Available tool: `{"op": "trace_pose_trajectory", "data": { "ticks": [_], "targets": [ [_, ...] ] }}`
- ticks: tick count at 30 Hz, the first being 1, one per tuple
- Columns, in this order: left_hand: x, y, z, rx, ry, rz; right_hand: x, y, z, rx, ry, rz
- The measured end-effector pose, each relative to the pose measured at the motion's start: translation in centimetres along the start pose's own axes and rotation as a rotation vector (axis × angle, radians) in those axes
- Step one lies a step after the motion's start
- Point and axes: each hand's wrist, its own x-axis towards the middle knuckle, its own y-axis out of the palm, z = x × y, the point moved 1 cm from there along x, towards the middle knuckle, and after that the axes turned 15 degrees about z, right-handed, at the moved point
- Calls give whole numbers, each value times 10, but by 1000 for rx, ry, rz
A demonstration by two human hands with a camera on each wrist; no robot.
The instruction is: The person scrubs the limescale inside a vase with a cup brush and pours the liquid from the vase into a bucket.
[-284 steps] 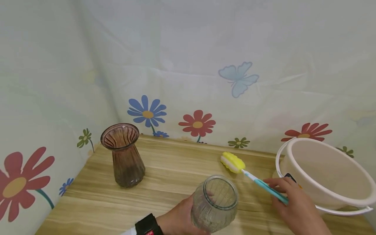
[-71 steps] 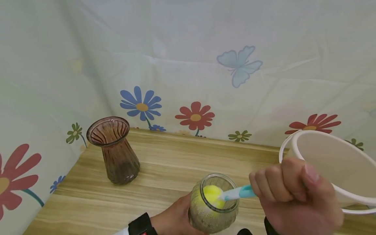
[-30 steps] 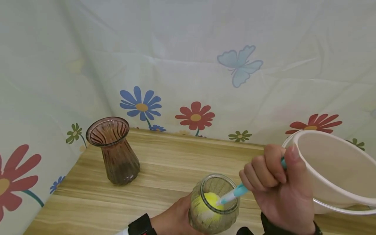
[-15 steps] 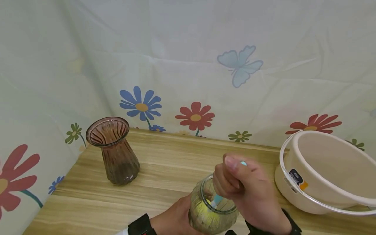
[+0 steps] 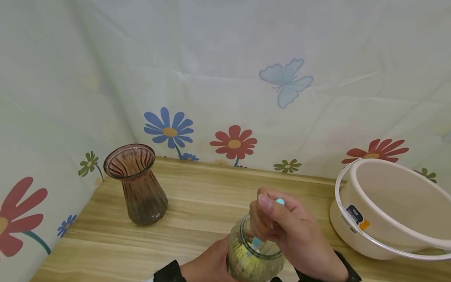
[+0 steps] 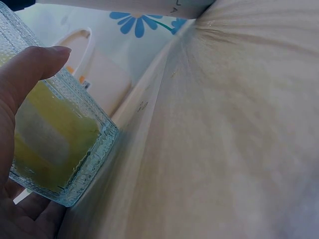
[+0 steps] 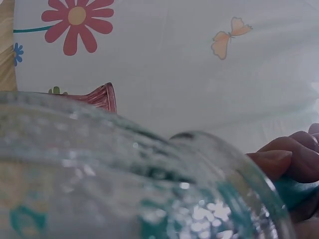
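My left hand [image 5: 211,261] grips a clear ribbed glass vase [image 5: 273,267] from its left side, the mouth tilted up. In the left wrist view the thumb lies along the glass wall. My right hand [image 5: 292,231] is curled round the teal handle of a sponge bottle brush [image 5: 256,243], close over the vase's rim. The handle's end pokes out above the fist. Inside the vase sits the brush's yellow and white sponge head [image 6: 47,134], pressed broad near the base. Fingers hide part of the rim in the head view.
A purple-brown fluted glass vase [image 5: 142,192] stands upright at the left of the wooden table [image 5: 197,188]. On the right is a cream bucket [image 5: 384,227], its white handle hanging down in front. A flower-printed curtain [image 5: 218,86] closes off the back and left.
The brush, earlier outside beside the bucket, went into the clear vase. Over the last second my right hand moved left over the mouth and the handle became steeper. My left hand kept its hold.
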Motion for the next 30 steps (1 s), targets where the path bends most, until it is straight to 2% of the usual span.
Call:
{"op": "trace_pose_trajectory", "data": {
  "ticks": [3,9,13,16,23,25,27,30],
  "targets": [
    [0,1,3,-9,-17,-7,-1,-1,-2,7,-27,-10],
    [0,2,4,49,10,-32,-1,-6,-2,11,-182,-14],
    [1,3,1,-29,-7,-7,-2,-9,3,26,-316,7],
    [2,3,-1,-47,-16,3,-3,-12,8,57,-404,16],
    [4,2,2,-24,19,12,-6,-18,20,122,-564,34],
    [4,2,1,-44,34,18,-8,-21,22,113,-610,35],
    [4,2,-1,-86,6,16,-9,-23,23,96,-657,36],
    [5,4,-2,-150,19,22,-11,-24,24,87,-707,17]
  ]
}}
